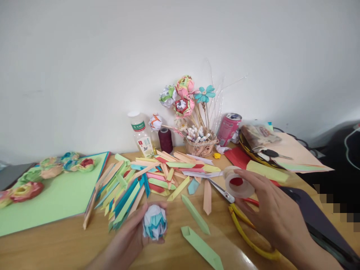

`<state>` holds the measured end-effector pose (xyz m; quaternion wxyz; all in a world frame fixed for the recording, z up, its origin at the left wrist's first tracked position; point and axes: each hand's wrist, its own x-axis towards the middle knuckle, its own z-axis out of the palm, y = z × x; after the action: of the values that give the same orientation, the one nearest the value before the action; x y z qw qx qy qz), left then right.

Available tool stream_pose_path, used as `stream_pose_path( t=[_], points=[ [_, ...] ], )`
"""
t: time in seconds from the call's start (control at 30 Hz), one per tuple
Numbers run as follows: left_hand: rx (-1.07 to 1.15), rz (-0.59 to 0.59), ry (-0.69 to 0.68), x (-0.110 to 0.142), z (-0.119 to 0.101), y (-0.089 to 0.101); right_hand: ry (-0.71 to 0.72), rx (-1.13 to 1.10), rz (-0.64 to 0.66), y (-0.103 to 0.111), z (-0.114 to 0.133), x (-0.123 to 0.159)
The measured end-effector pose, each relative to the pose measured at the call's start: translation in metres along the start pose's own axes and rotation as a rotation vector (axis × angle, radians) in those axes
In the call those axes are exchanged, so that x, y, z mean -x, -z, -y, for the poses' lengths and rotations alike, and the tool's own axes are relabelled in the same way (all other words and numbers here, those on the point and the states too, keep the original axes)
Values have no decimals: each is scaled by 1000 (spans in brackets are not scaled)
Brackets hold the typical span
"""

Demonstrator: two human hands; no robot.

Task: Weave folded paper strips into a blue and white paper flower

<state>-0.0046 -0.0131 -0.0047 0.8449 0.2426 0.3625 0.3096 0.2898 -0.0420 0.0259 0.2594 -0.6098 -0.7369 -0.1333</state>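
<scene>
A white and teal folded paper flower (154, 224) rests in my left hand (139, 228), its fingers curled round it. My right hand (274, 221) grips a roll of clear tape (242, 187) by its edge, above the table. Below that roll lie scissors with yellow handles (234, 225), blades pointing to the pile. Two folded green paper strips (201, 247) lie between my hands. Just beyond my left hand spreads a heap of folded paper strips (157, 174) in green, peach, teal, red and yellow.
At the back stand a plastic bottle (142, 137), a dark red thread spool (165, 140), a basket (199, 148) with paper flowers and cotton swabs, and a pink can (229, 129). Paper flowers lie on green sheets (70, 195) at left. A key (272, 153) and a dark phone (309, 213) are right.
</scene>
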Motion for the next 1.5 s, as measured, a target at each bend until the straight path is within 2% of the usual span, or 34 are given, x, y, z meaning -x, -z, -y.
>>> stream_pose_path(
  t=[0.07,0.13,0.17,0.23,0.3,0.4,0.5,0.57,0.63,0.8,0.9,1.0,1.17,1.5],
  points=[
    [-7,-3,2,0,-1,-1,-139,-176,-24,-2,0,-2],
    [-8,1,-5,0,-1,-2,-379,-487,-72,-5,-2,-7],
    [-8,5,-11,0,-1,-2,-534,-717,-148,-8,-3,-10],
    [-10,11,-20,-1,-1,-3,-796,-1195,-9,-13,-5,-16],
    [-14,11,-23,-1,-1,-2,-984,-1525,115,-17,-6,-19],
    [-17,9,-26,-1,0,-2,-1151,-1768,154,-21,-5,-18],
    [-25,13,-25,0,1,-2,-1143,-1827,146,-23,-1,-14],
    [-28,17,-21,1,1,-3,-1071,-1765,173,-25,1,-13],
    [-29,19,-19,1,1,-4,-961,-1581,187,-27,2,-12],
    [-38,9,-27,1,1,-4,-570,-712,-6,-21,5,-5],
    [-38,1,-19,0,1,-3,-450,-370,34,-9,11,-1],
    [-33,-7,-7,0,1,-3,-317,-231,52,1,18,1],
    [-41,-10,13,1,1,-4,-120,-31,4,11,23,3],
    [-33,-19,13,-1,2,-1,81,192,25,30,30,-1]
  ],
)
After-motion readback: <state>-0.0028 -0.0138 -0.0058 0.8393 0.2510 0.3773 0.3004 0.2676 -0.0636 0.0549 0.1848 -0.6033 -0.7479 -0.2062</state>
